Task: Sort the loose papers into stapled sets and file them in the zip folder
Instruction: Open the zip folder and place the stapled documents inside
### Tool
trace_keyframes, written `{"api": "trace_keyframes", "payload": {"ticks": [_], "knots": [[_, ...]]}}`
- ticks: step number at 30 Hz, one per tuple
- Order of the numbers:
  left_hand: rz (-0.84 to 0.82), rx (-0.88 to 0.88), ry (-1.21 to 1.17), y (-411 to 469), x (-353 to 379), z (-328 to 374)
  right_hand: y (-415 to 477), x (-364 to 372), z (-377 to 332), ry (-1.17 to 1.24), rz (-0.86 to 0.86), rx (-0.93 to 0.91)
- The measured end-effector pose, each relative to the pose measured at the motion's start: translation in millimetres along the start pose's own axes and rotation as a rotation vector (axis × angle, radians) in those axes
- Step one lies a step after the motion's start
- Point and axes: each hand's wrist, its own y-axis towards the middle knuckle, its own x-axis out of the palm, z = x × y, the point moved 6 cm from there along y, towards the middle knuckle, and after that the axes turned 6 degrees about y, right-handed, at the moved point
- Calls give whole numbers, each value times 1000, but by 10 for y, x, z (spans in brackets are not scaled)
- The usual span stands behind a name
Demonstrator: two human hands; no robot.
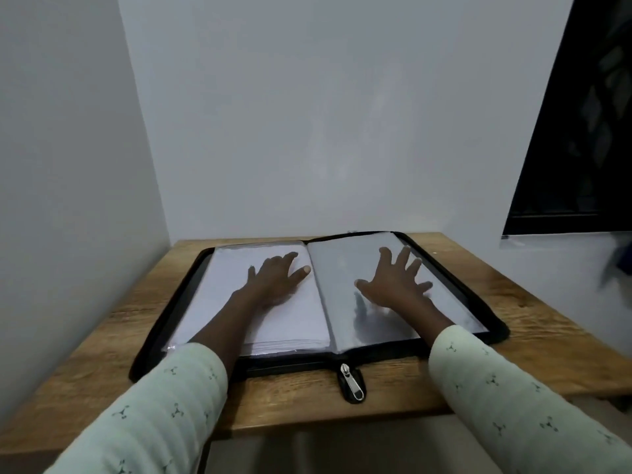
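A black zip folder lies open flat on the wooden table. Its left half carries a thick stack of white papers in sleeves; the right half shows a clear plastic sleeve. My left hand rests flat on the left stack, fingers straight. Over the clear sleeve my right hand is spread wide, fingers apart, touching or just above it. The folder's metal zip pull hangs over the near edge. No loose papers or stapler are visible.
The table stands in a corner between a white wall at the back and one on the left. A dark window is at the upper right. Bare wood shows around the folder, widest at the right and front.
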Motion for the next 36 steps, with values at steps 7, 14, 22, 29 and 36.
{"api": "trace_keyframes", "payload": {"ticks": [7,14,22,29,36], "knots": [[178,-69,-287,-43,-92,-92,24,33,67,103,-54,90],[188,-123,-822,-158,-509,-107,-228,-136,-689,275,62,-380],[34,-364,-818,-181,-764,-657,-1684,217,-1944,224,-565,-1147],[268,-529,-421,-305,-820,-1342,-313,4,-1582,258,-84,-701],[248,-499,-392,-216,-755,-1481,191,885,-1115,-94,-319,-475]]}}
